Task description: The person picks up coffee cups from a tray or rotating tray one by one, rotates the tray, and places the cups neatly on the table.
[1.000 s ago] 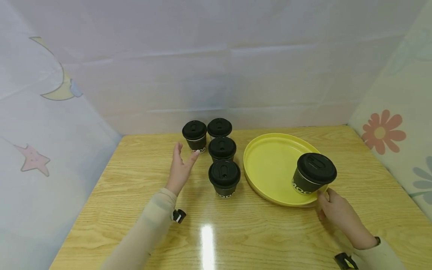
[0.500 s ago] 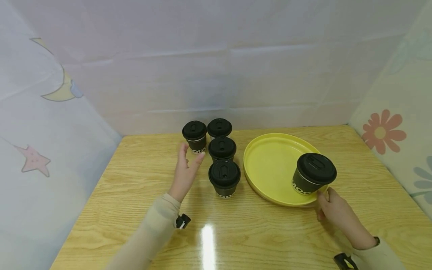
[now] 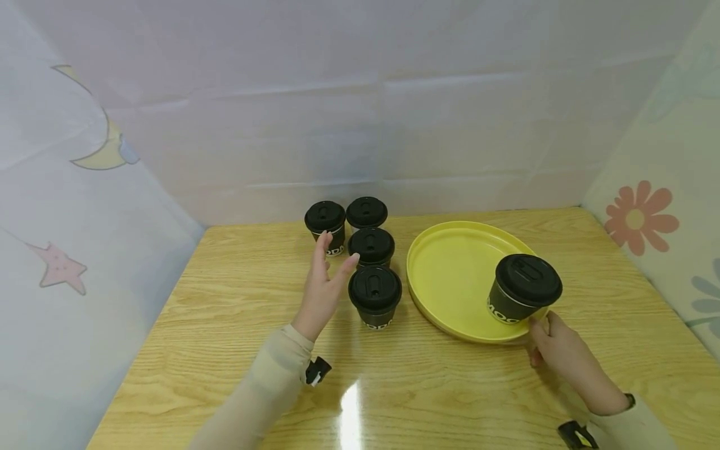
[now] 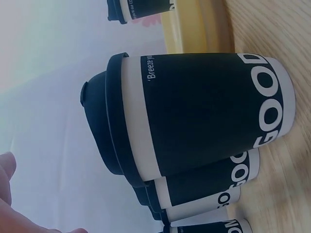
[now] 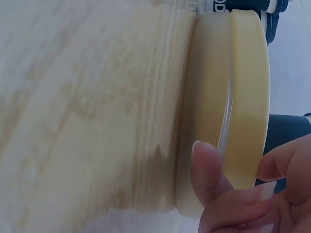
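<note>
In the head view, my left hand [image 3: 323,294] is raised just left of the lidded paper coffee cups, its thumb and fingers spread and holding nothing. Closest to it are the front cup [image 3: 375,297], the middle cup [image 3: 370,245] and the back left cup [image 3: 325,219]; another cup [image 3: 367,212] stands behind. My right hand [image 3: 559,350] pinches the near right rim of a round yellow tray [image 3: 450,287]. One more coffee cup [image 3: 523,287] stands on the tray close to that hand. The right wrist view shows fingers [image 5: 206,167] on both sides of the rim.
The wooden table [image 3: 236,350] runs back to a pale cloth wall [image 3: 360,112]. Printed cloth also encloses the left and right sides. Below the tray's upper rim, the right wrist view shows a second yellow layer [image 5: 204,97], parted by a narrow gap.
My left hand has moved right and slightly closer to the cups, its fingers still spread. The right hand, the tray and the cups have stayed in place.
</note>
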A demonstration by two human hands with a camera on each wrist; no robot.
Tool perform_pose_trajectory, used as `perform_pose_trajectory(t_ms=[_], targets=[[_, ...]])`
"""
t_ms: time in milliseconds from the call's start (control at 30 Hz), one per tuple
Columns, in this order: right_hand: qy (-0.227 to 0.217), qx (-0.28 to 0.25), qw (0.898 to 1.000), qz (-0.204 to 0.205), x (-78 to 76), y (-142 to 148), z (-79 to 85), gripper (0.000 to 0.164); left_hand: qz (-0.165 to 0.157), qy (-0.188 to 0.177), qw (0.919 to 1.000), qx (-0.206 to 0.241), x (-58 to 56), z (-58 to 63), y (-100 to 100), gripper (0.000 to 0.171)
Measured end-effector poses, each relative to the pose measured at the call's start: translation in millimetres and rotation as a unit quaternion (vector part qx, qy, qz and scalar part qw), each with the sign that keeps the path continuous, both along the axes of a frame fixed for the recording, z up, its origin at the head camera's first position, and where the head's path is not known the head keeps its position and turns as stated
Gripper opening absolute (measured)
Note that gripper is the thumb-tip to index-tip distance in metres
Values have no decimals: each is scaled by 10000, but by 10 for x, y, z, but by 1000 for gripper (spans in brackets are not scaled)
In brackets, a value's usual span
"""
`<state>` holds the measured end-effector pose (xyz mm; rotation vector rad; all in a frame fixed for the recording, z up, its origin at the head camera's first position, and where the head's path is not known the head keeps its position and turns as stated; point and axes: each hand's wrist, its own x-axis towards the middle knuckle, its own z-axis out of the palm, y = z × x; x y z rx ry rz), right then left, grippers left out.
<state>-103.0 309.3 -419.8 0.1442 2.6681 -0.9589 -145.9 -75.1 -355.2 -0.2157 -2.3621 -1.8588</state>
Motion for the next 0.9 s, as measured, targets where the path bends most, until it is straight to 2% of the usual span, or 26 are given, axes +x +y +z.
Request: perform_pose_trajectory(t_ms=[233, 567, 900], targets=[[-9, 23, 10000, 20, 3, -11, 19, 64, -20, -157, 9999, 38, 27, 43, 42, 80], [17, 49, 10000, 42, 8, 1, 21, 62, -217, -6, 9997, 99, 52, 69, 111, 79], [0, 98, 9999, 30, -1, 1, -2, 63, -358, -92, 9992, 147, 87, 71, 195, 80]])
